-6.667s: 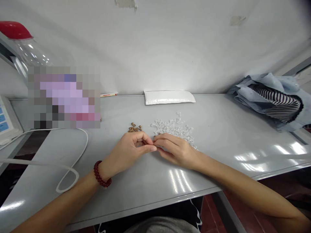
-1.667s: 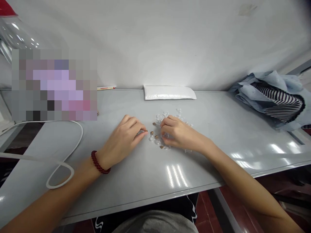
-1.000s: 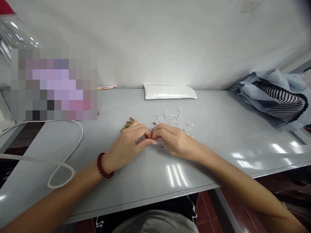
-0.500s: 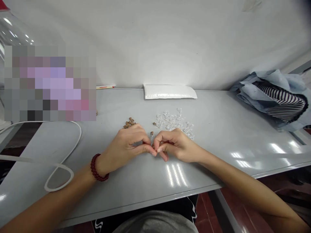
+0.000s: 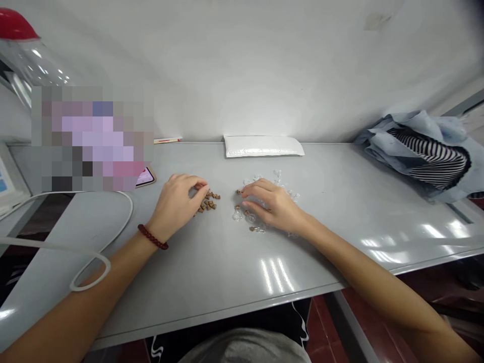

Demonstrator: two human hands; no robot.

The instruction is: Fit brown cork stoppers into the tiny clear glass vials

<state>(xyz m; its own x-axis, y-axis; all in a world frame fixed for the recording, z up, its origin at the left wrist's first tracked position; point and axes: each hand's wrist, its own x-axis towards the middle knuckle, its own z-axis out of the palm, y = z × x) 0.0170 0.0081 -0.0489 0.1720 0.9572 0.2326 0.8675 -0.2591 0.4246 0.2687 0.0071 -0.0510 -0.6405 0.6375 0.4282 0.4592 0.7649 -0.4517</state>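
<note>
In the head view, my left hand (image 5: 179, 204) is at the small corks (image 5: 208, 205), left of the middle of the frame. Its thumb and forefinger come nearly together, but I cannot tell whether a cork is between them. My right hand (image 5: 280, 206) is over the tiny clear bottles (image 5: 278, 175), a little right of the centre; its thumb and forefinger stand somewhat apart, and I see nothing between their tips. The palm hides what is below. Several corked bottles (image 5: 237, 214) lie on the grey surface (image 5: 212, 262), near these fingers. I judge that I am at the step of selecting small pieces, one side for each hand. Lifting a single cork calls for a light, exact pinch, because its neighbours lie close and may roll.
</note>
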